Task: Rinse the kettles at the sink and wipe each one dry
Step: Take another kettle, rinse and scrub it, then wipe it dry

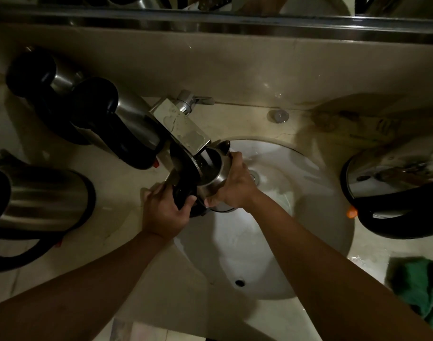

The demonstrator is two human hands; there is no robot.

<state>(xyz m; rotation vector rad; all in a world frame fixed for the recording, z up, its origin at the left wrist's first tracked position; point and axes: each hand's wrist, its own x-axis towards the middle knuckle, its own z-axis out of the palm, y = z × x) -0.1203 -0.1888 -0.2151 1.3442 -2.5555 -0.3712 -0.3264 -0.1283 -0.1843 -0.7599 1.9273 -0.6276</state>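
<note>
A steel kettle point(210, 168) with a black handle and its lid open is held over the white sink point(296, 183), its mouth right under the square chrome tap point(179, 125). My left hand point(165, 212) grips the black handle at the kettle's left side. My right hand point(232, 185) is wrapped around the steel body from the right. Water seems to run into the kettle, though the dim light makes this hard to confirm.
Three more steel kettles point(127, 119) point(38, 75) point(38, 195) stand on the beige counter to the left. Another kettle point(392, 178) lies on the counter at the right. A green cloth point(419, 289) lies at the front right. A mirror ledge point(210, 20) runs along the back.
</note>
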